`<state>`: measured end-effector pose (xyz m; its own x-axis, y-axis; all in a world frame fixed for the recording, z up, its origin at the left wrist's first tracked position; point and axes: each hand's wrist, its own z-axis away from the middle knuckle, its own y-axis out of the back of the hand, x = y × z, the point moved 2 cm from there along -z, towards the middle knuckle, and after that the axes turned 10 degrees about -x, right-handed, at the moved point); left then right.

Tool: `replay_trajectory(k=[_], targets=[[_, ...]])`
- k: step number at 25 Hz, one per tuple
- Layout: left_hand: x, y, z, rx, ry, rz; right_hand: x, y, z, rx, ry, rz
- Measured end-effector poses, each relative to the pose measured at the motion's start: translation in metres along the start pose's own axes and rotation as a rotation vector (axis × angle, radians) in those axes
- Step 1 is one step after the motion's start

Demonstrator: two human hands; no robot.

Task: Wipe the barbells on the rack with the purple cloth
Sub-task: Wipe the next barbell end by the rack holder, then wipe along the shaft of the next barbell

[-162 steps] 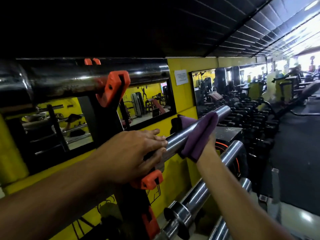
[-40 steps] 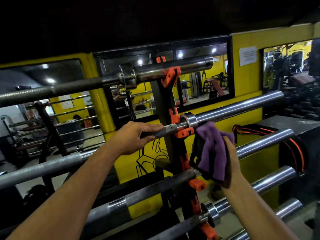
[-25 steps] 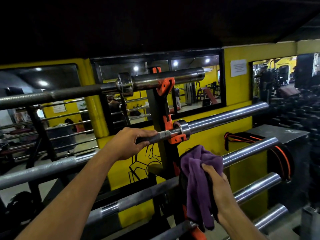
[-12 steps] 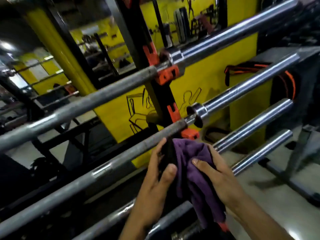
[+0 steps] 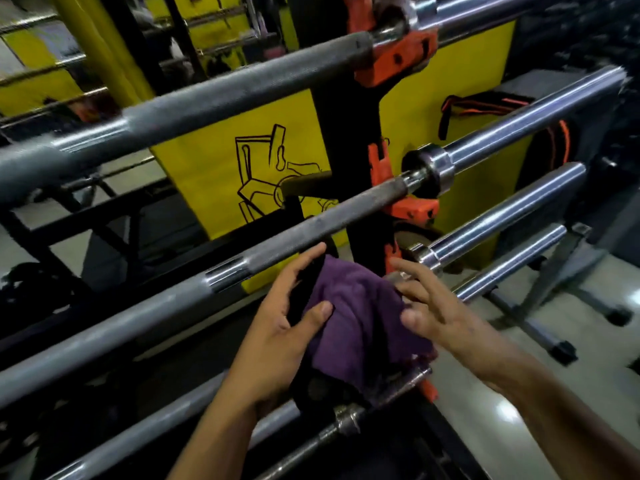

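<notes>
The purple cloth (image 5: 360, 320) is looking soft and bunched, hanging in folds between the two hands. The left hand (image 5: 277, 327) is gripping its left edge, thumb pressing on the front. The right hand (image 5: 436, 313) is touching its right side with fingers spread loosely. Just behind, the barbells (image 5: 311, 223) are lying across the black rack (image 5: 343, 140) with orange hooks (image 5: 414, 209).

Purple cloth (image 5: 360, 317), orange hooks (image 5: 398, 60), yellow wall (image 5: 214, 161).
</notes>
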<state>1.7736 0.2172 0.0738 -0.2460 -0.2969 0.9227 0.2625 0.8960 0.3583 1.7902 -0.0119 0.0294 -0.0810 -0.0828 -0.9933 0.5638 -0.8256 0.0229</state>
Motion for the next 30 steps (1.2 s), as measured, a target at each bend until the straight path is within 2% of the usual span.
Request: replay_trajectory(k=[2, 4, 6, 8, 11, 15, 19, 21, 23, 25, 27, 30], targets=[[0.004, 0.018, 0.014, -0.117, -0.02, -0.016, -0.001, -0.025, 0.002, -0.04, -0.038, 0.131], [0.009, 0.031, 0.032, -0.266, -0.075, -0.031, -0.009, -0.059, 0.001, -0.031, 0.006, 0.226], [0.014, 0.04, 0.042, -0.378, -0.111, -0.039, -0.018, -0.086, -0.001, -0.028, 0.049, 0.248], [0.016, 0.054, 0.049, -0.424, -0.142, -0.066, -0.026, -0.11, -0.003, 0.006, 0.07, 0.225], [0.025, 0.08, 0.053, -0.39, -0.244, -0.235, -0.039, -0.128, 0.002, 0.258, 0.147, 0.159], [0.073, 0.134, 0.051, -0.215, -0.491, -0.614, -0.082, -0.122, 0.014, 0.62, 0.334, -0.074], [0.13, 0.19, 0.045, -0.126, -0.676, -1.015, -0.146, -0.092, 0.014, 0.846, 0.521, -0.131], [0.142, 0.218, 0.038, -0.152, -0.632, -1.162, -0.185, -0.077, 0.009, 1.002, 0.636, 0.01], [0.145, 0.241, 0.034, -0.224, -0.546, -1.264, -0.217, -0.066, -0.009, 1.14, 0.656, 0.242], [0.144, 0.255, 0.035, -0.282, -0.489, -1.331, -0.237, -0.068, -0.036, 1.206, 0.653, 0.458], [0.143, 0.26, 0.036, -0.3, -0.463, -1.371, -0.243, -0.082, -0.075, 1.163, 0.622, 0.653], [0.146, 0.259, 0.036, -0.264, -0.49, -1.276, -0.238, -0.129, -0.133, 0.943, 0.533, 0.877]])
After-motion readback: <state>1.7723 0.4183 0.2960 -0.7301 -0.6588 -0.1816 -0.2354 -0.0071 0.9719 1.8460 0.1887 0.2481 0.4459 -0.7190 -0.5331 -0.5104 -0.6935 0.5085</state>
